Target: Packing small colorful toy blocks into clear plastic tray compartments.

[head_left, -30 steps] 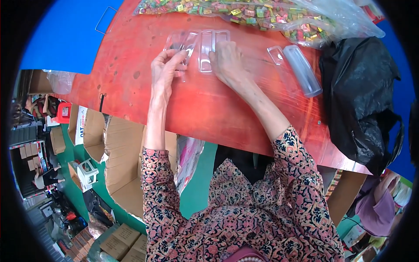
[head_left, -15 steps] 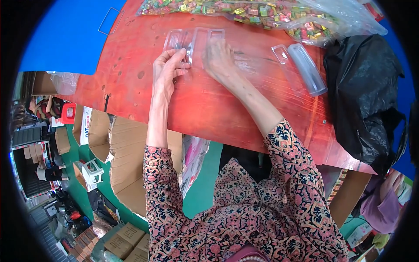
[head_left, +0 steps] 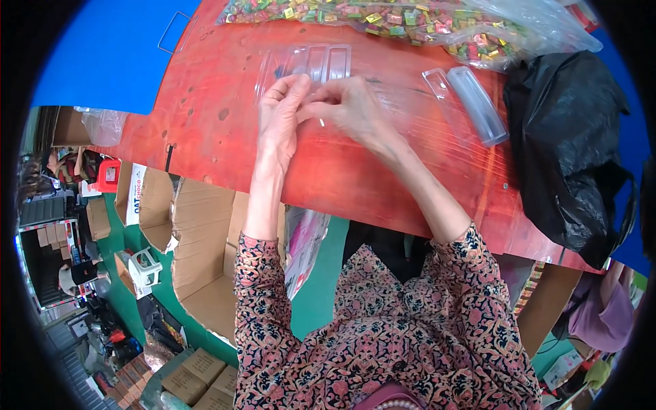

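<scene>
Nearest, the patterned sleeves (head_left: 273,290) reach over the near edge of the red table (head_left: 369,178), below which an open cardboard box (head_left: 205,236) stands toward the left. A stretch of bare tabletop lies between that edge and the wrists, so there seems to be room to draw both arms back.

Farther in, left of the table's middle, the left hand (head_left: 277,116) pinches thumb against fingers, apparently on the clear piece (head_left: 283,65) by its fingertips. The right hand (head_left: 355,109) is curled close against it, thumb and fingers bent inward; I cannot tell whether it grasps a see-through edge. Just beyond them lies the clear tray (head_left: 337,61), toward the far edge.

I judge the handling of the plastic to be under way: no filling shows in the tray, and the pieces look unjoined. Toward the right edge, a clear lid (head_left: 435,83) lies beside a long clear container (head_left: 478,106), with open room between them and the right hand. The black bag (head_left: 567,150) covers the right edge.

Farthest, the clear bag of small wrapped pieces (head_left: 403,24) spreads along the far edge, limiting movement that way
</scene>
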Available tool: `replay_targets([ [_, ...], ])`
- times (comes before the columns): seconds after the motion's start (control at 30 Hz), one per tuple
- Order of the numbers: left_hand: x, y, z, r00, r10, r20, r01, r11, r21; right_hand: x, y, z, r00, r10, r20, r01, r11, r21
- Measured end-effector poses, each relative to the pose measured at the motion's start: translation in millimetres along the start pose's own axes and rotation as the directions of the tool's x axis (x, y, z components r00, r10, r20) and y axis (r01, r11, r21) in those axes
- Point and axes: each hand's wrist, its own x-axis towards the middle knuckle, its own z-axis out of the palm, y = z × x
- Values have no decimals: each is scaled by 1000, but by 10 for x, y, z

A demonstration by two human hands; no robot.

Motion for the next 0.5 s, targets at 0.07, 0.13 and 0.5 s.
replay_targets([
  [0.07,-40,-5,58,994,107,-33,-103,989,105,-49,42,-153,998,21,-64,-30,989,-145],
  [0.13,-4,67,111,916,397,54,-356,744,566,-79,175,-354,985,35,-168,-68,978,-198],
  [0.5,381,-389,105,866,264,425,-431,-38,901,-150,352,-696,911,368,-187,-320,916,243],
])
